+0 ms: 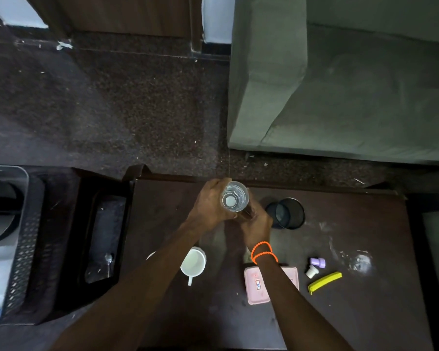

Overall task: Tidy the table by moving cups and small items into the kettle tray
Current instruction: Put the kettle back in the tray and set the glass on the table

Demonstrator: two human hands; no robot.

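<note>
My left hand point(209, 205) grips the side of a clear drinking glass point(235, 196) held above the far edge of the dark table point(352, 312). My right hand point(255, 225), with orange bands at the wrist, holds the glass lower down from the near side; its fingers are partly hidden. A white mug point(193, 262) stands near my left forearm. The dark kettle tray point(104, 239) lies left of the table with a spoon point(108, 262) in it.
A black mesh cup point(285, 213) stands right of my hands. A pink box point(259, 285), a purple cap point(318, 262), a small white piece point(311, 271) and a yellow clip point(325, 282) lie on the table's right. A grey sofa point(340, 84) is beyond; a perforated basket point(23, 249) sits far left.
</note>
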